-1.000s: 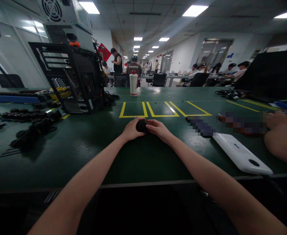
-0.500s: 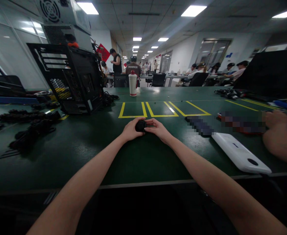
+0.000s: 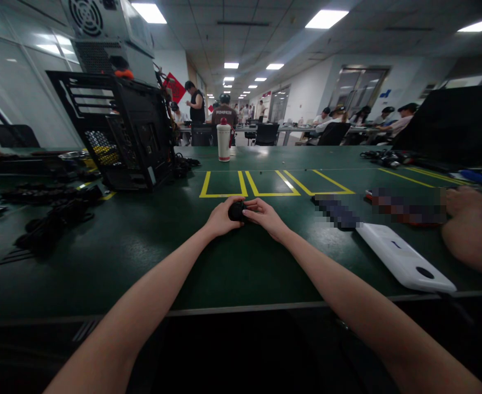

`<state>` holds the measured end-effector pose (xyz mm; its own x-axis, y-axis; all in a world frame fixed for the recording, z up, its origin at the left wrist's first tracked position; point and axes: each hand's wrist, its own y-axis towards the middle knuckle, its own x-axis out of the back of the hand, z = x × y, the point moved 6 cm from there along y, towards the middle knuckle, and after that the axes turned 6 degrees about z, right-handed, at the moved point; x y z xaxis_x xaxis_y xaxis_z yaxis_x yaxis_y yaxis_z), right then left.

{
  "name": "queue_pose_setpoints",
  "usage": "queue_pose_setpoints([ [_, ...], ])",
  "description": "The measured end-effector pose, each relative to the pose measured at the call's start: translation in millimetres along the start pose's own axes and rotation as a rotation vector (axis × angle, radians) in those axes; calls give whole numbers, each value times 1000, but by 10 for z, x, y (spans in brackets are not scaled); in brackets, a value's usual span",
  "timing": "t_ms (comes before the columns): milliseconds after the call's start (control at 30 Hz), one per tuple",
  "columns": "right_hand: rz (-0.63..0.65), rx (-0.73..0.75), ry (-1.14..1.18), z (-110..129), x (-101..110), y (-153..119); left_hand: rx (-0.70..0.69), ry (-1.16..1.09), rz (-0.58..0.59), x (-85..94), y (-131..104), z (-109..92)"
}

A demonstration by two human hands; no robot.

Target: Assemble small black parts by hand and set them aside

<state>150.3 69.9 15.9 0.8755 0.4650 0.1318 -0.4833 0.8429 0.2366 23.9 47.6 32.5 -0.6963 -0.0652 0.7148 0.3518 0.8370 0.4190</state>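
Note:
A small, dark, rounded object [image 3: 236, 212] is between my two hands, just above or on the green table [image 3: 241, 268]; its kind cannot be made out. My left hand [image 3: 220, 218] wraps round its left side, thumb below and fingers above. From the right, my right hand [image 3: 263, 216] pinches its edge with the fingertips. Beyond my hands, yellow tape outlines [image 3: 224, 195] mark the tabletop. Both forearms reach forward over the table's near edge.
At the left stand a black computer case [image 3: 130, 131] and bundles of black cables [image 3: 56, 219]. A white cup [image 3: 223, 141] is at the back. To the right lie a white power bank-like device [image 3: 403, 257], a blurred phone-like slab [image 3: 337, 211] and another person's hand [image 3: 473, 203].
The dark object has turned slightly between my hands, showing more of its round face. My right fingertips have shifted a little over it. My arms stay in place.

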Motion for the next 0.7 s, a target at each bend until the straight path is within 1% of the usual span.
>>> queue_pose_setpoints([
  [100,17,-8,39,-37,2,7,-16,-15,-3,-5,3,-7],
  [267,29,50,69,-44,15,26,-26,-16,-11,-4,8,-30],
  [400,52,27,112,-56,9,36,-18,-16,-12,-3,8,-38],
  [533,64,26,69,-44,7,32,-23,-28,-14,-6,5,-44],
  [700,37,-14,65,-73,10,23,-24,-38,-9,-14,2,-54],
])
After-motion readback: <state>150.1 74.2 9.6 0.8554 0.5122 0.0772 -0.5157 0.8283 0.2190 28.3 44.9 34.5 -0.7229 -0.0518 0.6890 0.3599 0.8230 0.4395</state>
